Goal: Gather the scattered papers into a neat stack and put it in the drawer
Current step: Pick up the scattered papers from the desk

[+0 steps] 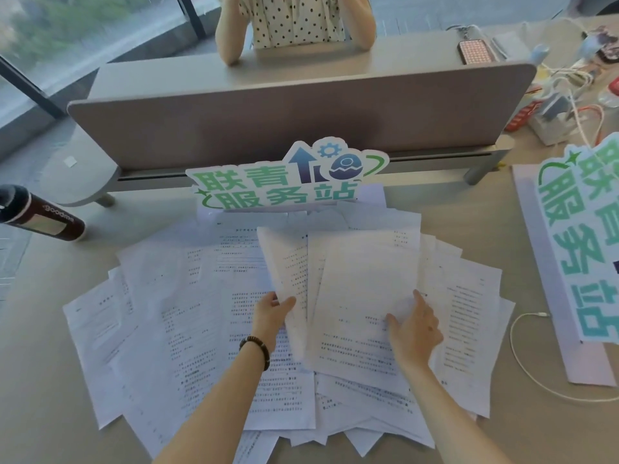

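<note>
Many printed white papers (187,329) lie fanned and overlapping across the beige desk (40,380) in front of me. My left hand (272,313), with a dark bead bracelet on the wrist, pinches the lower edge of a lifted, tilted sheet (284,262). My right hand (413,329) rests with its fingers spread on a small pile of sheets (365,289) at the centre right. No drawer is in view.
A green-and-white cut-out sign (288,179) stands at the back against the grey desk divider (301,108). A second sign (582,236) lies at the right, beside a white cable (522,360). A dark bottle (40,214) lies at the left. A person in a dotted top sits opposite.
</note>
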A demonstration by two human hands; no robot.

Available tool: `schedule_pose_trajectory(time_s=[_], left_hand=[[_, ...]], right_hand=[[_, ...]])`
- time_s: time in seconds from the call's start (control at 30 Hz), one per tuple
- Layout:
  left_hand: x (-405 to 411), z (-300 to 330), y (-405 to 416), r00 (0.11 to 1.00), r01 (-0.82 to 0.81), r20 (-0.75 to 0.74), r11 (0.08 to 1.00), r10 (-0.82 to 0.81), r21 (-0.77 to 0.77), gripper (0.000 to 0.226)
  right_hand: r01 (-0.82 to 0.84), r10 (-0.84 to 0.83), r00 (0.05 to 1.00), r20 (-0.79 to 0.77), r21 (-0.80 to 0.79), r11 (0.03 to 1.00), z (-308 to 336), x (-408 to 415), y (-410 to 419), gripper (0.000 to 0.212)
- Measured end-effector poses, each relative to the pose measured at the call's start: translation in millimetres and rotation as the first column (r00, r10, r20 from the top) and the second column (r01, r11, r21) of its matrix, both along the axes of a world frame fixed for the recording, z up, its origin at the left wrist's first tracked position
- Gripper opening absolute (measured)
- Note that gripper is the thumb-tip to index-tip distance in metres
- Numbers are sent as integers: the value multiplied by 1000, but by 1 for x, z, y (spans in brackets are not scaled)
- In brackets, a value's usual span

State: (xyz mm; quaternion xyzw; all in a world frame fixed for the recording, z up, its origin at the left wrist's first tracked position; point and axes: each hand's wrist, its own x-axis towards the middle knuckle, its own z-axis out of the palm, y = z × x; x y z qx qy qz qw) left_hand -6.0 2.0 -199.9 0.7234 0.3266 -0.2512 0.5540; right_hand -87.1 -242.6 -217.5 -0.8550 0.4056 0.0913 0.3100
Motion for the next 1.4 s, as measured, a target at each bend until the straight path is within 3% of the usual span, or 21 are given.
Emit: schedule_pose_trajectory(time_s=[0.17,0.33,0.43,0.57,0.73,0.93,1.0,1.1,1.2,1.23,1.33,1.4], left_hand=[[2,3,-13,995,96,21,995,-96,-20,29],[4,5,-14,993,118,6,992,-118,-36,28],[4,8,-12,993,115,-25,991,-117,-69,21],[2,11,-14,989,127,-61,982,-137,-140,18],[-3,10,-25,972,234,0,963,-236,-129,22],[-2,3,-36,926,345,93,921,-365,180,14],[0,2,-38,923,321,153,925,-354,201,6],[0,4,-41,947,247,176,958,-270,142,10],[2,4,-44,970,168,178,986,-165,3,35],[3,2,-44,973,154,181,988,-146,-31,39],[5,0,-48,976,180,135,982,-170,-65,32],[5,1,-50,979,188,92,980,-182,-60,18]], right_hand=[[188,-256,956,142,372,909,5,5,-7,72],[185,-259,959,112,441,878,10,10,-18,26],[172,-253,962,104,486,857,11,12,-22,24],[150,-225,971,78,532,833,12,12,-23,36],[106,-179,981,75,565,818,16,13,-20,47],[18,-83,992,93,553,833,16,13,-22,33],[-31,-30,993,115,494,869,15,15,-23,22],[-98,46,986,157,340,935,11,18,-23,11],[-113,45,981,191,360,926,10,22,-21,10],[-116,41,979,199,381,917,11,24,-20,20],[-114,15,974,225,430,895,14,27,-15,46],[-101,-12,972,237,462,881,11,28,-14,44]])
